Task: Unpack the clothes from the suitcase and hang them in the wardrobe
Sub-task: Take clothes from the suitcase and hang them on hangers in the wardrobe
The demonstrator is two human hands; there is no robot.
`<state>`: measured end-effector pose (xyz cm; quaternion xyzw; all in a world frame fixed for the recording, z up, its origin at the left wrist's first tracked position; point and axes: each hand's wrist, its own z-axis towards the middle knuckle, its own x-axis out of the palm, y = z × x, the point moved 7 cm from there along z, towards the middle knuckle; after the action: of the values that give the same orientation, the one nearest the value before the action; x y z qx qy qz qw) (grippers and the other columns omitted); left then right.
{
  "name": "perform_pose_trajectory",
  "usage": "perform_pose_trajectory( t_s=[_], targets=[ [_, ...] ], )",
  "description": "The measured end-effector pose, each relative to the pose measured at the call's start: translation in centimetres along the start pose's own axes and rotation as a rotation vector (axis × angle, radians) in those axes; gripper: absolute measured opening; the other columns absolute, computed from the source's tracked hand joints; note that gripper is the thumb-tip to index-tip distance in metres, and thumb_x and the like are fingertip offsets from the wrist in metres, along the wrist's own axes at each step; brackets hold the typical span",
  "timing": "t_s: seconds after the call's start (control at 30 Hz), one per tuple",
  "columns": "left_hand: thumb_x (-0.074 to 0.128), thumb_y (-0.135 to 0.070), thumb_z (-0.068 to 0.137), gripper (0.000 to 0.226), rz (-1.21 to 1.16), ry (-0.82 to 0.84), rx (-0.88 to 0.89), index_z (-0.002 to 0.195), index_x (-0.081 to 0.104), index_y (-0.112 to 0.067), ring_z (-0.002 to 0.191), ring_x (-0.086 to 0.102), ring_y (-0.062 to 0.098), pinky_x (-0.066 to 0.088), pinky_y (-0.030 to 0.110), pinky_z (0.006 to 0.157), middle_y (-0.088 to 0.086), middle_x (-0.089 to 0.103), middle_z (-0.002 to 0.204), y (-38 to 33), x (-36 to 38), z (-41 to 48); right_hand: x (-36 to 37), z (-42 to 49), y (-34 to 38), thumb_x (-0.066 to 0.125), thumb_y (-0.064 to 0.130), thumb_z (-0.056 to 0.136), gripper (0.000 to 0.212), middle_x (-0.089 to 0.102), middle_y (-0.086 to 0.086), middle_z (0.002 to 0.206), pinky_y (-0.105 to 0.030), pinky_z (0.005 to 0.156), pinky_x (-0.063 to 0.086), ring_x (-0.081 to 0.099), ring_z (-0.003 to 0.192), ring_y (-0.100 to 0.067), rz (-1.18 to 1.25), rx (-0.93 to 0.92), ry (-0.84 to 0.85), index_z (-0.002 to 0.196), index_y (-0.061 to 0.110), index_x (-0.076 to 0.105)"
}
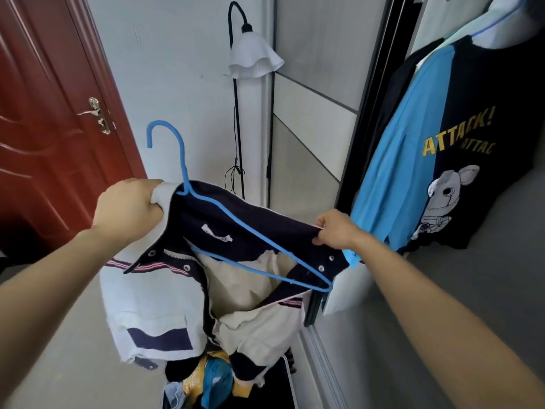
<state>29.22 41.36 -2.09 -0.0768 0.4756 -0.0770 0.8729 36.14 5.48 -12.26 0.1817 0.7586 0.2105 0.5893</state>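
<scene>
The left hand gripped the white shoulder fabric of the jacket, fingers curled round the cloth. The right hand pinched the navy collar edge at the opposite side, thumb and fingers pressed together on the fabric. Between the two hands the collar was stretched open, held in the air in front of the person.

A blue hanger sat partly inside the neck opening. Its hook stood upright just beside the left hand. One arm ran along the inner collar toward the right hand; the lower bar crossed the open front, and its right tip projected past the snap-button placket.

The jacket body, white with navy panels and striped trim, hung down over the open suitcase, which lay on the floor and contained mixed clothes.

At the right, the wardrobe stood open. A black printed T-shirt and a blue garment hung inside it. A floor lamp stood against the wall behind, with a red door at the left.
</scene>
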Motion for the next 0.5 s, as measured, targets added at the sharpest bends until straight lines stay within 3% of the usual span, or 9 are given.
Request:
perform_pose_trajectory(
  t_s=[0.03,0.1,0.2,0.27,0.37,0.43,0.5],
  targets=[
    [0.05,-0.009,0.078,0.013,-0.011,0.002,0.018,0.068,0.057,-0.014,0.064,0.049,0.034,0.041,0.035,0.059,0.006,0.056,0.064,-0.1,0.2,-0.2,0.5,0.5,-0.4,0.068,0.009,0.083,0.017,0.06,-0.006,0.077,-0.029,0.065,0.045,0.059,0.078,-0.027,-0.044,0.018,-0.116,0.071,0.014,0.056],
    [0.055,-0.007,0.078,0.013,-0.014,0.02,0.029,0.067,0.056,-0.014,0.061,0.048,0.032,0.041,0.033,0.057,0.003,0.055,0.061,0.2,0.4,-0.4,2.4,1.1,-1.5,0.06,0.01,0.089,0.024,0.054,-0.004,0.073,-0.031,0.063,0.042,0.054,0.075,-0.025,0.19,0.053,-0.17,0.07,0.015,0.047],
    [0.059,-0.004,0.076,0.01,0.029,0.047,0.036,0.071,0.055,-0.012,0.059,0.047,0.031,0.037,0.032,0.056,-0.002,0.05,0.059,1.4,0.2,-0.7,3.9,0.4,-1.7,0.056,0.01,0.095,0.012,0.064,-0.014,0.083,-0.038,0.066,0.053,0.062,0.073,-0.027,0.737,0.126,-0.117,0.084,0.01,0.056],
    [0.059,-0.006,0.077,0.013,0.049,0.068,0.032,0.074,0.05,-0.015,0.061,0.046,0.03,0.038,0.034,0.058,-0.003,0.047,0.06,2.4,-0.2,-0.9,3.5,-0.1,-0.6,0.065,0.017,0.092,0.018,0.059,-0.008,0.072,-0.028,0.05,0.045,0.056,0.061,-0.02,0.781,0.049,-0.054,0.079,0.014,0.052],
    [0.062,0.0,0.072,0.034,0.079,0.063,0.065,0.074,0.038,-0.024,0.059,0.048,0.031,0.042,0.035,0.056,-0.003,0.042,0.061,3.4,-0.6,-1.4,2.1,-0.5,0.5,0.088,0.034,0.066,0.044,0.054,0.0,0.068,-0.028,0.053,0.038,0.049,0.062,-0.017,0.244,-0.12,0.014,0.073,0.019,0.047],
    [0.064,0.004,0.065,0.033,0.148,0.07,0.119,0.073,0.04,-0.018,0.056,0.049,0.03,0.041,0.033,0.052,-0.001,0.044,0.061,3.4,-0.3,-1.9,1.8,-0.5,0.8,0.088,0.035,0.063,0.043,0.057,0.002,0.072,-0.03,0.058,0.042,0.054,0.068,-0.019,-0.217,-0.164,0.03,0.071,0.021,0.048],
    [0.066,0.006,0.057,0.031,0.234,0.09,0.168,0.08,0.053,-0.01,0.054,0.054,0.032,0.037,0.027,0.047,0.003,0.05,0.062,3.3,0.2,-2.3,1.4,-0.4,1.3,0.082,0.03,0.069,0.029,0.061,-0.001,0.078,-0.032,0.064,0.049,0.06,0.075,-0.023,-0.403,-0.14,0.008,0.076,0.018,0.056]
  ],
)
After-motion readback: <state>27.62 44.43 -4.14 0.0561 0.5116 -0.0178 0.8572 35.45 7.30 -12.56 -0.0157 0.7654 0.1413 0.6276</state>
